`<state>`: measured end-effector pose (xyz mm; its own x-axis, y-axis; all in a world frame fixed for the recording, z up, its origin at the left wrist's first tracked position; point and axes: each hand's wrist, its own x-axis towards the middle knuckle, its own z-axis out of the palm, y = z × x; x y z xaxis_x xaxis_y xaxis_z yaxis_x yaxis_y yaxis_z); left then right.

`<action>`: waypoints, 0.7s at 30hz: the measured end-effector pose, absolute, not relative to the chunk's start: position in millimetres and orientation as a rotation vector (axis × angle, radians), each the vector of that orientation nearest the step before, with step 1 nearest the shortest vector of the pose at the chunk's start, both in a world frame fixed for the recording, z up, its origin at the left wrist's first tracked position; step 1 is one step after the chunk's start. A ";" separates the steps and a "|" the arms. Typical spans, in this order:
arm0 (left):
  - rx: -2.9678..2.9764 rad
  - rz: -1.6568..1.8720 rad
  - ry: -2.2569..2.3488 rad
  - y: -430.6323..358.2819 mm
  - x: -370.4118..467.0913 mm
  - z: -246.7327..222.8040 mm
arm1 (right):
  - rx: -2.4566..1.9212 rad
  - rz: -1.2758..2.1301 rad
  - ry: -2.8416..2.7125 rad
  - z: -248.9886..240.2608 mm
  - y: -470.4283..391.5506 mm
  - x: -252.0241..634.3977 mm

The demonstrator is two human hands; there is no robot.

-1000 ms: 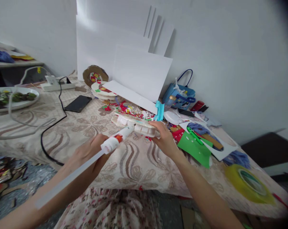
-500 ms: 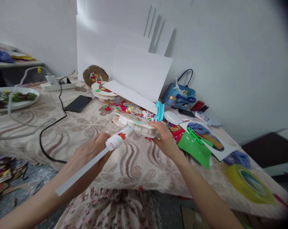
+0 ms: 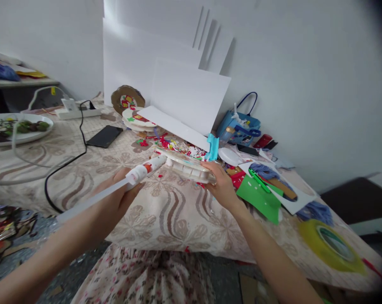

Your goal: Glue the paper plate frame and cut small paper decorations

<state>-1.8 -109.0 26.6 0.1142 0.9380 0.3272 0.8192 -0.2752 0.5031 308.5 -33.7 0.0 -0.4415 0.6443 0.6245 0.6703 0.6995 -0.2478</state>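
My left hand (image 3: 123,190) is wrapped round a white hot glue gun (image 3: 138,172), with a long glue stick (image 3: 94,202) jutting from its back end toward me. The gun's front end meets the left part of a round, layered white disc piece (image 3: 187,166); whether the nozzle touches it I cannot tell. White blocks show in the gap between the disc's two layers. My right hand (image 3: 221,185) grips the disc's right edge, thumb below and fingers on top. Behind the disc lie colourful paper scraps (image 3: 181,147) and a light-blue clip-like piece (image 3: 212,147).
A black phone (image 3: 105,136), a power strip (image 3: 78,113) and a plate of plants (image 3: 32,134) are on the left. Green paper (image 3: 259,202), a green cutter (image 3: 260,181) and a yellow tape roll (image 3: 332,245) lie on the right. White boards (image 3: 184,93) stand behind.
The glue gun in my left hand has moved left along the disc's edge, and its black cord has shifted left. My right hand keeps its hold on the disc.
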 end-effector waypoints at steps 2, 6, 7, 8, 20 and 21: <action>2.236 0.845 1.799 -106.9 -7.0 25.3 | -1.000 -0.062 -2.189 -1.3 -32.4 309.2; 2.213 0.702 1.967 -101.9 -22.0 21.8 | -0.966 -0.131 -2.236 -9.4 -29.7 309.1; 2.174 0.668 2.018 -99.8 -26.3 20.6 | -0.954 -0.163 -2.247 -13.1 -29.6 308.4; 2.133 0.623 2.062 -97.3 -30.5 19.3 | -0.950 -0.194 -2.257 -17.3 -30.0 307.4; 2.249 0.665 2.067 -37.2 -45.0 19.3 | -0.959 -0.201 -2.506 -50.9 -51.9 288.3; 2.279 0.687 2.028 -30.7 -46.9 17.9 | -0.954 -0.180 -2.530 -48.7 -53.4 288.0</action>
